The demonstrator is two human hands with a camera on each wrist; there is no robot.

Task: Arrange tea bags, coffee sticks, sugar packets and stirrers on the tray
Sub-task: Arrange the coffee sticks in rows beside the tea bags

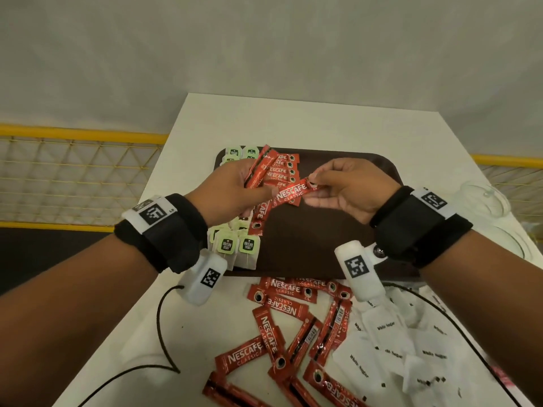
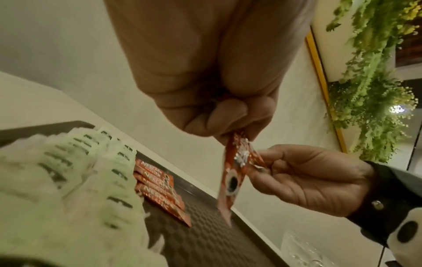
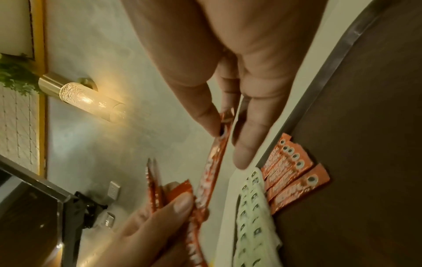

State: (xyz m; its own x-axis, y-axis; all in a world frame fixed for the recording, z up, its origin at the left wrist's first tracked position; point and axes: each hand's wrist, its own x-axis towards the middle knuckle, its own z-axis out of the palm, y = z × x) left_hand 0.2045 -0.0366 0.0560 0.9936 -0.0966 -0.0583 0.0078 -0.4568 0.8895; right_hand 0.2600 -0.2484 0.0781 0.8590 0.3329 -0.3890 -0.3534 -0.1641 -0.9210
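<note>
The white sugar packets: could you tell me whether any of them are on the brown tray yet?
No, the white sugar packets all lie on the table in front of the brown tray, which holds only tea bags and coffee sticks.

Your head camera looks steeply down from above onto the white table (image 1: 293, 121) and brown tray (image 1: 308, 245), both forearms entering from the bottom. Your left wrist camera sits close under the left palm, looking along the fingers and up toward the wall. Your right wrist camera does likewise, rolled sideways. All three share the tray (image 2: 205, 225) (image 3: 365, 126).
</note>
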